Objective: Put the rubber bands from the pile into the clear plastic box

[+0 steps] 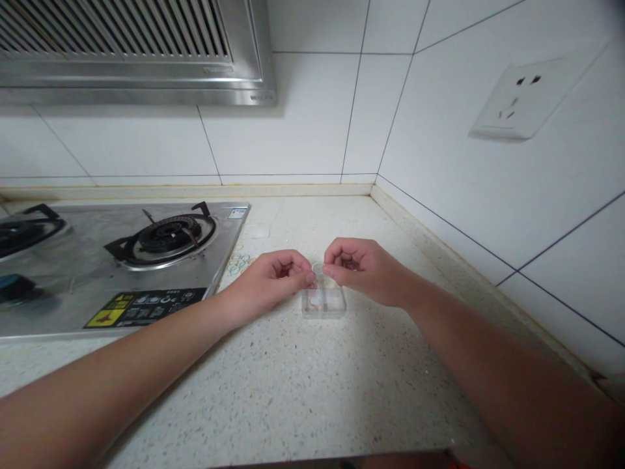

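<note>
Between my hands is a small pale ring (318,268), perhaps a rubber band. My left hand (280,277) pinches its left side with thumb and forefinger. On the other side, my right hand (364,268) grips it the same way, fingers curled in. Just below sits a clear plastic box (324,305) with compartments, partly hidden by the hands. Some reddish bits show in its left compartments; yellowish ones lie at the back right. Left of my left hand, several thin coloured rings (239,264) lie loose on the counter.
A steel gas hob (73,260) with black burners takes up the left side of the speckled counter (273,391). A faint clear flat piece (258,230) lies behind the rings. Overhead is a range hood (146,75). A wall socket (520,101) is at right.
</note>
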A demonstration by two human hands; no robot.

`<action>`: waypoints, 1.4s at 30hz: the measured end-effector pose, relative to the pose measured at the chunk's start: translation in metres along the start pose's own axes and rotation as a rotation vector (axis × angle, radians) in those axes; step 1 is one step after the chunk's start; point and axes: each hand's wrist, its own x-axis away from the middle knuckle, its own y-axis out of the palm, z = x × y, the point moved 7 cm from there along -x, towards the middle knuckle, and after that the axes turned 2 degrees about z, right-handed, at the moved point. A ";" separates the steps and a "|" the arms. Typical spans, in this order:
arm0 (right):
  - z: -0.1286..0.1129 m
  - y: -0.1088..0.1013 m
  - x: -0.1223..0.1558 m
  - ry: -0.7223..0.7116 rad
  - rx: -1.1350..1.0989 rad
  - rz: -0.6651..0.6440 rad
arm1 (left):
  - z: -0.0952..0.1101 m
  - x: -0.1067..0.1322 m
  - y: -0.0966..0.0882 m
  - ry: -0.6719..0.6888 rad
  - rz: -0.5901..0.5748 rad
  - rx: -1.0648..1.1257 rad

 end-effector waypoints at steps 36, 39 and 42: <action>-0.001 -0.003 0.001 -0.027 0.087 0.034 | -0.014 0.002 -0.005 -0.103 0.002 -0.033; 0.000 -0.003 0.001 -0.026 0.090 0.038 | -0.014 0.001 -0.006 -0.085 0.006 -0.039; 0.000 -0.003 0.001 -0.025 0.088 0.039 | -0.012 0.001 -0.005 -0.077 0.004 -0.036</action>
